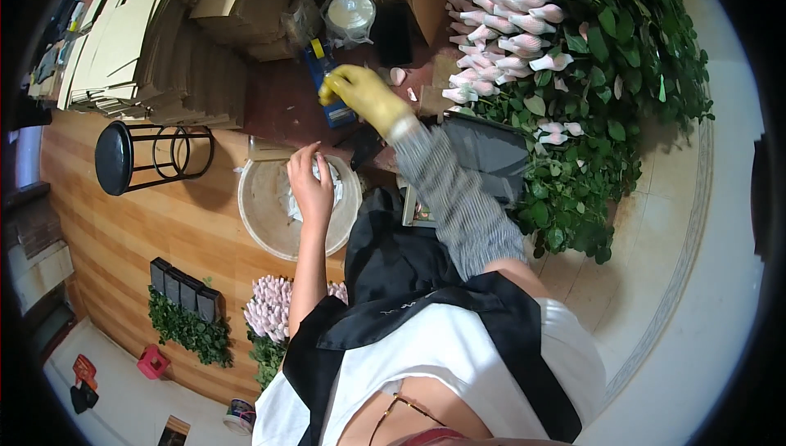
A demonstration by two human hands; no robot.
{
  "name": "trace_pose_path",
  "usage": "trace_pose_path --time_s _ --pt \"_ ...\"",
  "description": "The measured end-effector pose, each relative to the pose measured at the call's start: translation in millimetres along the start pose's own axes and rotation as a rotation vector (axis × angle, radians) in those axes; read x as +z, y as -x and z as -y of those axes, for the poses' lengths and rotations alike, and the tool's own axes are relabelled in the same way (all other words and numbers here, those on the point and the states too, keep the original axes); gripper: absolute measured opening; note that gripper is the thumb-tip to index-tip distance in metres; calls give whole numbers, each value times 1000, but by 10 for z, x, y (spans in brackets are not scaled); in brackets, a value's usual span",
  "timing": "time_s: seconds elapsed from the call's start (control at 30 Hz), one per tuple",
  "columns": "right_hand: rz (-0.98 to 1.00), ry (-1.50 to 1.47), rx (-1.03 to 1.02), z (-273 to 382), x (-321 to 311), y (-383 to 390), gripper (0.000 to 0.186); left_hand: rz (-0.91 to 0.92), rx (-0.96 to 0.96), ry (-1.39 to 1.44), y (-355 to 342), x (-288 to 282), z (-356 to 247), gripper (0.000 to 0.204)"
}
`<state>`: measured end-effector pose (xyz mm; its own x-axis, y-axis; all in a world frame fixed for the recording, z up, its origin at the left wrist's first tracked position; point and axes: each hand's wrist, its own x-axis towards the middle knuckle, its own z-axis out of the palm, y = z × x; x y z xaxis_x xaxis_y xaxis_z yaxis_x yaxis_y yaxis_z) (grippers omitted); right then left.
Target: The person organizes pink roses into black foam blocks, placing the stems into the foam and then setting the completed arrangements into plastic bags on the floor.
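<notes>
My left hand [309, 186], bare, reaches over a large round whitish bin [260, 225]. Its fingers are loosely bent and apart, with nothing seen in them. White scraps [293, 204] lie inside the bin behind it. My right hand [360, 96] wears a yellow glove under a grey striped sleeve. Its fingers are curled closed over a blue object with a yellow top [316, 60] on the dark red table [274, 102]. Whether they grip it or something small is hidden. A pale pink petal-like piece [398, 77] sits on the table beside the glove.
Cardboard stacks [155, 61] fill the table's left side. A clear-wrapped roll [350, 12] stands at the back. Many pink net-sleeved flower buds with leafy stems [524, 24] are piled at right. A black stool [115, 158] stands at left; more flower bundles [270, 307] are on the wooden floor.
</notes>
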<state>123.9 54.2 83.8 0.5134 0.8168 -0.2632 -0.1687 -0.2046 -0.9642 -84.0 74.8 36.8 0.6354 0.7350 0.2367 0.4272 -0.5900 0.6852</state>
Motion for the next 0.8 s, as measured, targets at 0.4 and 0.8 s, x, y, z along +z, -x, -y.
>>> trace_pose_path --time_s 0.4,0.8 --pt "-56 399 -151 -231 189 1662 18 884 -641 684 -702 825 415 34" --pt "-683 -129 182 81 -1959 3859 32 839 644 467 -559 1875 -3115 26"
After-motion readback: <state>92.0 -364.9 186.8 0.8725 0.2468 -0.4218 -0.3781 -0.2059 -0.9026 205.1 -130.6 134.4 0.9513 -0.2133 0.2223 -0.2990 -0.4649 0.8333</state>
